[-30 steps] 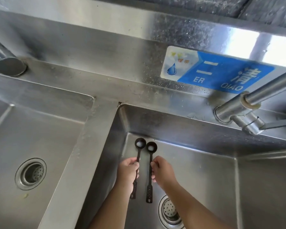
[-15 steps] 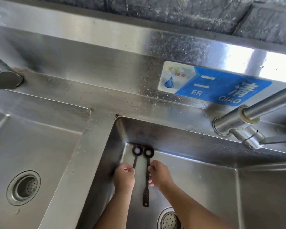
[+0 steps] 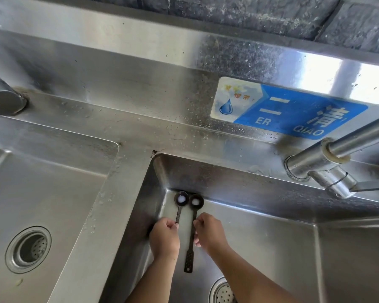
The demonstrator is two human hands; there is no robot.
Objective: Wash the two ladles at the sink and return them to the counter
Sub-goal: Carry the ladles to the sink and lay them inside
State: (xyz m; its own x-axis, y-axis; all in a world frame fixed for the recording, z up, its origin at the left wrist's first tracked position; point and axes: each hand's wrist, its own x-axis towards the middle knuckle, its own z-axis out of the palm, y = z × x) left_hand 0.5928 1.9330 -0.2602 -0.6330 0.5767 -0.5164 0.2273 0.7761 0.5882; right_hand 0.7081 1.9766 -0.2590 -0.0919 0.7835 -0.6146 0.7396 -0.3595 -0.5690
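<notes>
As left hand (image 3: 164,238), right hand (image 3: 211,232) grip, ladles (image 3: 181,199) between fingers (image 3: 170,225)

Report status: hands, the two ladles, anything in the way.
Left hand grips left ladle handle; right hand pinches right ladle handle. Both ladles in right basin, bowls near back wall. No water seen from faucet; nothing blocking.

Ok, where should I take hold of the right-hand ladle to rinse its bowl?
Grip the right ladle by the wide flat end of its handle, coming from the right. That end is nearest you and bare, the bowl points away, and the left ladle is close alongside on its left.
</notes>
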